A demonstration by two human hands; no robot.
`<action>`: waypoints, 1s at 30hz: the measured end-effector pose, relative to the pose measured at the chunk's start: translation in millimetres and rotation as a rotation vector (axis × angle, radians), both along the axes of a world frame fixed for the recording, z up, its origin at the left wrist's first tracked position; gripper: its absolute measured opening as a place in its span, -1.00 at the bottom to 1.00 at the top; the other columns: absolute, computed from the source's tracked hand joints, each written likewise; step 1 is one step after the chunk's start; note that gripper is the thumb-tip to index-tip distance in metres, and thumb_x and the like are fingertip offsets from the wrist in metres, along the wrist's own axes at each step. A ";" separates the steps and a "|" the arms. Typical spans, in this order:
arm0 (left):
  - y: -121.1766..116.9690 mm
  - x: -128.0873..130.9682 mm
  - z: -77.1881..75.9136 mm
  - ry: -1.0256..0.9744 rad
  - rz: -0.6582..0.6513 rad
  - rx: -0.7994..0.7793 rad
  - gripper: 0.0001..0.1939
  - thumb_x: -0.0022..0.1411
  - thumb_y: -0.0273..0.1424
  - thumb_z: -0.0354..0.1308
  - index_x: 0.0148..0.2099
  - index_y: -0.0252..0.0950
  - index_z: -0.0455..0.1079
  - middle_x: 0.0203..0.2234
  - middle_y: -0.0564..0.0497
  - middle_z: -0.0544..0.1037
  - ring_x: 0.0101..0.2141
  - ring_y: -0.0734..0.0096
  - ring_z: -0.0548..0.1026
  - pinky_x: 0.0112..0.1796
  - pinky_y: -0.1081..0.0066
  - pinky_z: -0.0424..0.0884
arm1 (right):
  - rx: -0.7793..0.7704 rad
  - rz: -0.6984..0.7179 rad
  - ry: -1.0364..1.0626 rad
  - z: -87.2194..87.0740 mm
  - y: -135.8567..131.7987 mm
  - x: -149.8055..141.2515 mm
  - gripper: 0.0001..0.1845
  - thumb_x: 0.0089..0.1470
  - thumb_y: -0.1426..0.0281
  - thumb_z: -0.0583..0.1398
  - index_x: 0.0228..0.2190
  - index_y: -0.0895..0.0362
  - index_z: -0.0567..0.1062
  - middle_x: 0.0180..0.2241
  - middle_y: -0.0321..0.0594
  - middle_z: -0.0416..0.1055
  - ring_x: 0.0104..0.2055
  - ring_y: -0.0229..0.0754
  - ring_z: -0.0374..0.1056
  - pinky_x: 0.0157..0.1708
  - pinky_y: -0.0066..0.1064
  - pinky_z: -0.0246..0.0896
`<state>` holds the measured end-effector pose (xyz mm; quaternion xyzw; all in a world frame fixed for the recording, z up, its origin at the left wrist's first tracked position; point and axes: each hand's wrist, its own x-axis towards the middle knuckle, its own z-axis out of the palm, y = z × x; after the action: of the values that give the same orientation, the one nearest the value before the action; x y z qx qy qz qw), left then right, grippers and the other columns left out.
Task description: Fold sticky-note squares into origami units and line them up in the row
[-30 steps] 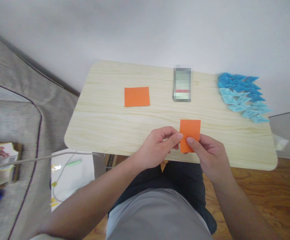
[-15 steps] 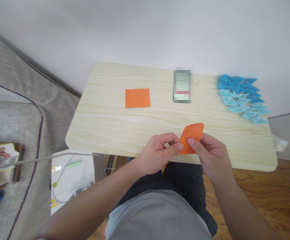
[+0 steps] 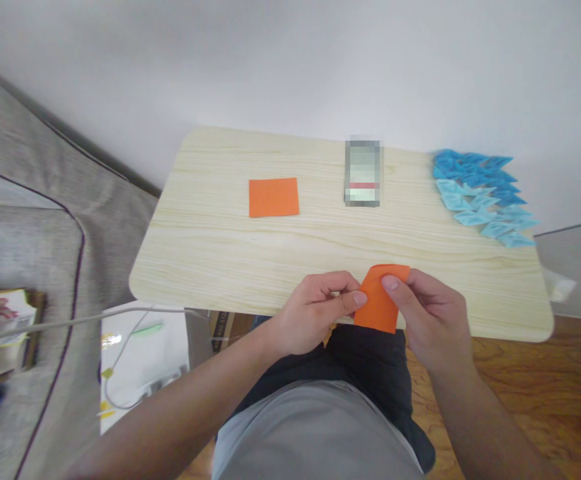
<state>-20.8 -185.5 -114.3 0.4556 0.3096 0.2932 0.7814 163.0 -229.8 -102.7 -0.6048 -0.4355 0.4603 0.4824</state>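
A small folded piece of orange paper (image 3: 379, 303) is held between both hands at the table's front edge, its lower end hanging past that edge. My left hand (image 3: 317, 310) pinches its left side between thumb and fingers. My right hand (image 3: 430, 313) grips the upper right part, thumb on the front and fingers behind. Farther left on the table lies an orange paper rectangle (image 3: 273, 197), flat. The back of the held paper is hidden from me.
On the wooden table (image 3: 210, 247) a phone with a blurred screen (image 3: 363, 172) lies near the back. Folded paper pieces, dark blue (image 3: 470, 168) and light blue (image 3: 475, 207), cluster at the right. A grey cable (image 3: 95, 315) crosses at the left beside a grey sofa (image 3: 110, 247).
The held paper has tilted and moved down towards me, its top edge now bowed. My right thumb has slid up near its upper corner. The left hand has dropped slightly, still pinching.
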 end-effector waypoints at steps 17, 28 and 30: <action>1.0 0.5 7.5 0.254 0.235 0.350 -0.77 0.33 -0.23 0.24 -0.26 -0.31 0.52 -0.41 0.04 0.53 -0.37 0.46 0.39 -0.31 0.45 0.30 | -0.049 0.190 -0.259 6.8 -3.8 1.3 -0.75 0.23 0.21 0.25 -0.40 0.09 0.57 -0.43 -0.27 0.53 -0.40 -0.21 0.35 -0.45 -0.42 0.24; -1.7 -1.9 8.9 0.138 0.242 0.207 -0.77 0.30 -0.24 0.28 -0.26 -0.32 0.55 -0.43 0.03 0.49 -0.37 0.46 0.36 -0.32 0.45 0.29 | -0.028 0.201 -0.179 6.4 -7.3 1.8 -0.78 0.24 0.22 0.25 -0.35 0.07 0.60 -0.38 -0.27 0.54 -0.37 -0.21 0.35 -0.39 -0.40 0.25; -1.7 -2.0 8.0 0.104 0.244 0.177 -0.76 0.29 -0.23 0.28 -0.28 -0.33 0.55 -0.46 0.04 0.47 -0.38 0.47 0.34 -0.32 0.45 0.28 | -0.030 0.188 -0.134 5.0 -7.9 1.7 -0.78 0.23 0.21 0.26 -0.36 0.07 0.61 -0.40 -0.28 0.52 -0.37 -0.22 0.34 -0.38 -0.40 0.24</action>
<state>-22.8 -187.2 -106.3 0.4960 0.3757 0.3882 0.6798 164.7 -237.7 -97.7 -0.5979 -0.5144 0.4686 0.3979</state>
